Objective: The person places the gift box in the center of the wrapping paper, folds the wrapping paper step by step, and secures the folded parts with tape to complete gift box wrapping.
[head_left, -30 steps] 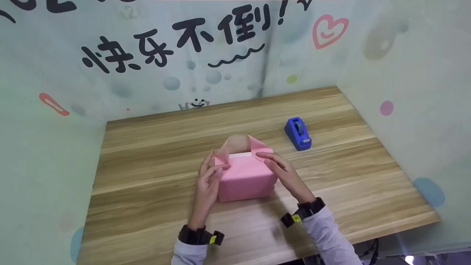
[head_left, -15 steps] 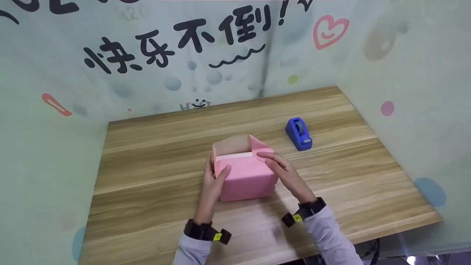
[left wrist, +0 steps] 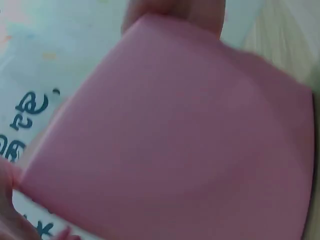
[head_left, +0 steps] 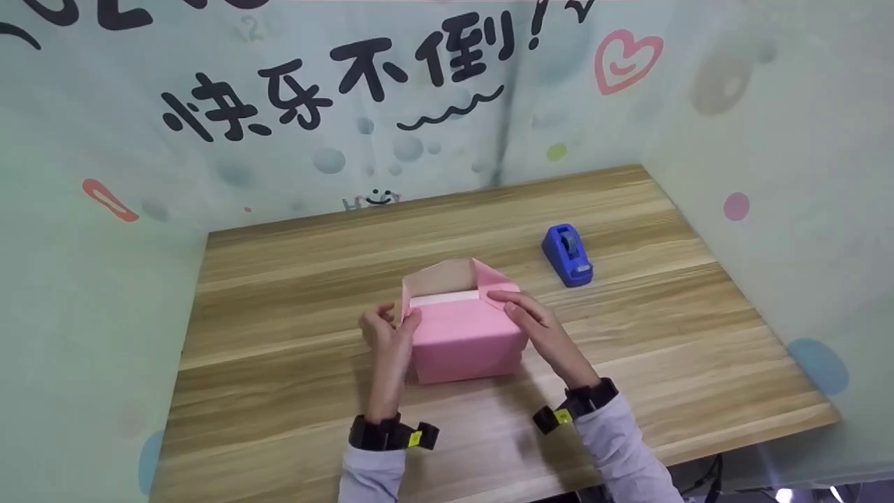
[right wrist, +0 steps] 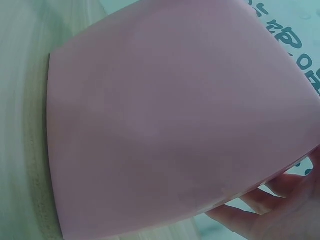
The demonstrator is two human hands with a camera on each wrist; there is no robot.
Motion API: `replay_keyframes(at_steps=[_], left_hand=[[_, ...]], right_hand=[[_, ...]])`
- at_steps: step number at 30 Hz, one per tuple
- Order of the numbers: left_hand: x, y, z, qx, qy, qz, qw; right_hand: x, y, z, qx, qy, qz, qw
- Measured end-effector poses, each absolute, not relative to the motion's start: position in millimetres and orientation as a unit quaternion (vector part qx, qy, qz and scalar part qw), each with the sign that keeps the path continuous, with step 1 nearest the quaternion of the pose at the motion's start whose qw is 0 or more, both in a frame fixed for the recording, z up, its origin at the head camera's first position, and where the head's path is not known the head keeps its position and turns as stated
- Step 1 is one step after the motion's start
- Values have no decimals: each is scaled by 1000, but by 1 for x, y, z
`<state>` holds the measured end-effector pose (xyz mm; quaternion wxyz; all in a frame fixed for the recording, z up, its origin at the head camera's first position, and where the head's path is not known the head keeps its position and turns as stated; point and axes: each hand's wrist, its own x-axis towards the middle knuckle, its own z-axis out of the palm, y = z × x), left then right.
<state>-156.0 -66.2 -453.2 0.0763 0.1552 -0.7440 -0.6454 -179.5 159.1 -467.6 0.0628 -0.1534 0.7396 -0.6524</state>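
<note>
A box wrapped in pink paper (head_left: 464,342) sits in the middle of the table, its paper folded over the near side. A white strip (head_left: 445,298) of the box shows between that paper and the raised far flap (head_left: 440,278). My right hand (head_left: 541,325) holds the folded right corner, index finger and thumb on top. Its other fingers (right wrist: 262,200) lie along the box's right side in the right wrist view. My left hand (head_left: 385,342) has its thumb at the upper left edge, the other fingers loosely bent out to the left, off the paper.
A blue tape dispenser (head_left: 567,255) stands behind and to the right of the box on the wooden table (head_left: 279,307). Printed walls (head_left: 447,140) close off the back and both sides. Cables (head_left: 712,478) hang below the front right edge.
My left hand let go of the left corner fold, which now stands open upright. Its fingers moved out to the left while the thumb stays near the edge. My right hand keeps its place.
</note>
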Motion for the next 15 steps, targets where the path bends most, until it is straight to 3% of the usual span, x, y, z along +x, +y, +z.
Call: replay_keyframes(at_steps=[5,15], left_hand=[[-154,-74,-454,141,-798,-581,69],[-151,-65,-445,84,-873,-447,177]], right_hand=[[-179,159,-469,-146,739,-654,65],[-179,158,-470,-139,745,-649,61]])
